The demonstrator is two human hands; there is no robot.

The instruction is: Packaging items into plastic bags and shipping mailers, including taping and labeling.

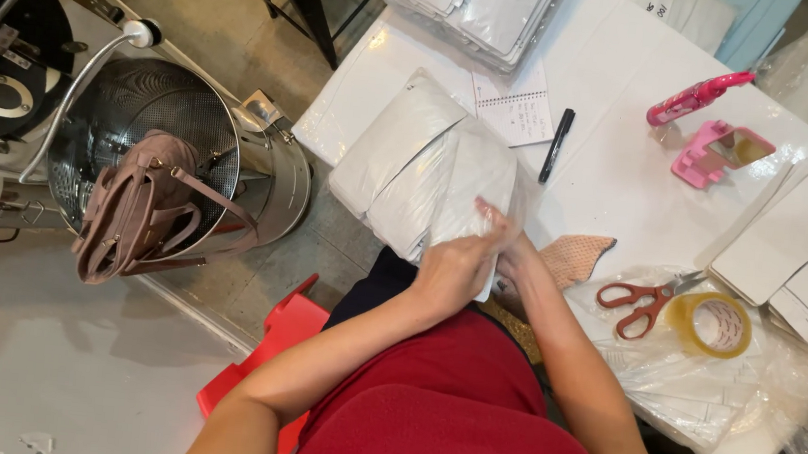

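A: Two hands meet at the table's (616, 178) near edge, over the nearest of three white flat pouches (472, 189) fanned toward eleven o'clock. Left hand (449, 271) is curled, fingers closed on that pouch's lower end; right hand (512, 252) lies just beside it at three o'clock, mostly hidden, so I cannot tell whether it pinches the pouch or merely steadies it.

B: And the step in hand?

A: By my judgement, the handling of a single pouch at its bottom edge, either squaring it with its neighbours or drawing it off them. A next move would call for a firm pinch from both hands and a clean slide, lest the two pouches beneath shift.

B: Surroundings?

A: At three o'clock of the hands, red-handled scissors (639, 301) touch a roll of clear tape (711, 324). At one o'clock lies a black marker (556, 145) beside a spiral notepad (514, 109); farther off, a pink tape dispenser (698, 95). At nine o'clock, well apart, a pink handbag (144, 207) sits in a steel drum (261, 169)
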